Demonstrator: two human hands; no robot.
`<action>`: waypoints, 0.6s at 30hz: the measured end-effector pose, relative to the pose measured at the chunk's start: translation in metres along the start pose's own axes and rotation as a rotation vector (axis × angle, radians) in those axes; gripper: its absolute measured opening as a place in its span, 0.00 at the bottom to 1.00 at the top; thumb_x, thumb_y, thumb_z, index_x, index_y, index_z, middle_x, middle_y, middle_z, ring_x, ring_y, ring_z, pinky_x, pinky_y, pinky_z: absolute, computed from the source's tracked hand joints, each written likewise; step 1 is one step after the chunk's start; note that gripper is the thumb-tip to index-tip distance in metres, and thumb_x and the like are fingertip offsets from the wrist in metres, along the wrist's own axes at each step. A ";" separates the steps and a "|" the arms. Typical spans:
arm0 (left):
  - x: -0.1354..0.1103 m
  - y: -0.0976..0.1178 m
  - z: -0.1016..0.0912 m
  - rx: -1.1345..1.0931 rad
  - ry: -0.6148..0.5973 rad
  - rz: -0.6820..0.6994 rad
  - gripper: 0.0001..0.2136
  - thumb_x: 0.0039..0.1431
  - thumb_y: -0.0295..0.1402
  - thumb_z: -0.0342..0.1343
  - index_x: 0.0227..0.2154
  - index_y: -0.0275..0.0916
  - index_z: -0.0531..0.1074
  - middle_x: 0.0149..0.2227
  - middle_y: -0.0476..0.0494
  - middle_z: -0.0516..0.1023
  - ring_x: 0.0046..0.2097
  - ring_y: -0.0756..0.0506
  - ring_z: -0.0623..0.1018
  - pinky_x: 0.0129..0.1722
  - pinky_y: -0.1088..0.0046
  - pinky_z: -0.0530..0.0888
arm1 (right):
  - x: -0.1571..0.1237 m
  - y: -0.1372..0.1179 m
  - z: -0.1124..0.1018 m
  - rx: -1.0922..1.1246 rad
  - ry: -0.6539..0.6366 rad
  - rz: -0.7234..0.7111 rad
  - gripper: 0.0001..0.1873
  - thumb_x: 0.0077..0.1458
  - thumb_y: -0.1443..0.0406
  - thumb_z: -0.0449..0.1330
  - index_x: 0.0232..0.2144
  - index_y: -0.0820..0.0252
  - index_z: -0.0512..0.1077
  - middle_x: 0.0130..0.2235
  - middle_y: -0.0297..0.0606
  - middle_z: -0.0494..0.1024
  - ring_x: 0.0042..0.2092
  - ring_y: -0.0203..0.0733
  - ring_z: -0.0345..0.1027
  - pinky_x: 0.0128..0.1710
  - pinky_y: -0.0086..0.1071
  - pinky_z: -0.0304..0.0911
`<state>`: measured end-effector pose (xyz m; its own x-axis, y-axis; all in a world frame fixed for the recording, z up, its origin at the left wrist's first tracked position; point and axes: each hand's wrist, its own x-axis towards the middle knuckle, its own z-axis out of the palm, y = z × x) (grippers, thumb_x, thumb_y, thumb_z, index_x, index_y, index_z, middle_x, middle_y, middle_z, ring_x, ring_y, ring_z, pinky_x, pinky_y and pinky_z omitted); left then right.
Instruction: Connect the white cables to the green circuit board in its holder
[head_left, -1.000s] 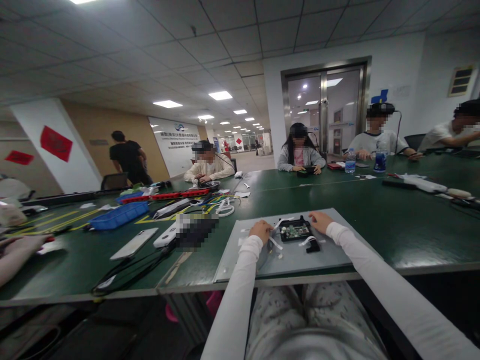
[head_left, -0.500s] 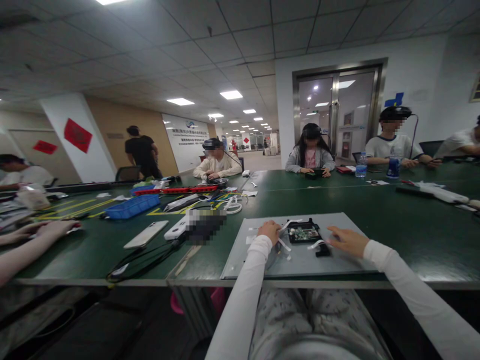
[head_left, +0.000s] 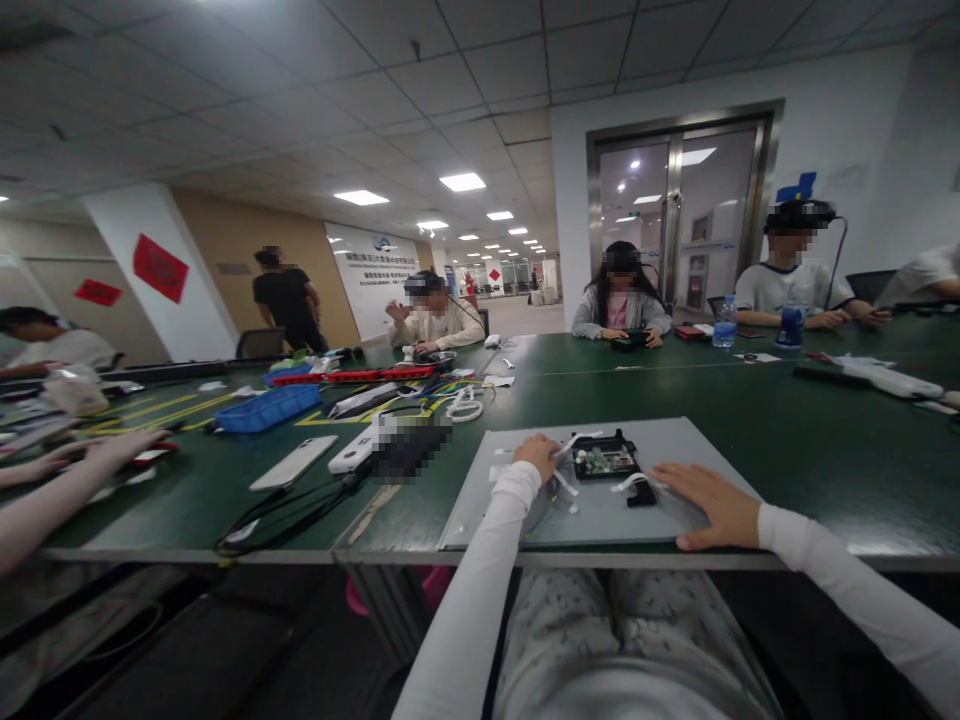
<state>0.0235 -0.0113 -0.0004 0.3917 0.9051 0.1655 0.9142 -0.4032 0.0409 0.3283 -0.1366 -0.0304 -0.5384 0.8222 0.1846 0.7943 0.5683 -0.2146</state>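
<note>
A grey metal panel lies on the green table in front of me. On it sits a small black housing with a green circuit board, with white ribbon strips around it and a small black part beside it. My left hand rests curled at the housing's left edge, fingers closed near a white strip; what it holds is hidden. My right hand lies flat and open on the panel, right of the black part, holding nothing.
On the green table left of the panel lie a phone, a white device, black cables, a blue tray and a red strip. Several people sit across the table; a neighbour's arm reaches in at the left. Bottles stand far right.
My right hand has left the housing's right edge and slid right and nearer to me, now flat on the panel. The left hand stays put. The camera has turned slightly left.
</note>
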 end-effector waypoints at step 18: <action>-0.116 0.103 -0.156 -0.010 0.409 0.550 0.13 0.57 0.34 0.41 0.42 0.43 0.67 0.38 0.45 0.72 0.42 0.47 0.71 0.43 0.69 0.68 | 0.020 0.005 0.005 -0.064 -0.038 0.368 0.49 0.38 0.39 0.48 0.58 0.49 0.37 0.60 0.40 0.44 0.59 0.58 0.32 0.48 0.66 0.32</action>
<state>0.0557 -0.1787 0.1385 0.7261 0.4454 0.5237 0.5920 -0.7924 -0.1468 0.3201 -0.1174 -0.0325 -0.2229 0.9723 0.0700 0.9519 0.2325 -0.1996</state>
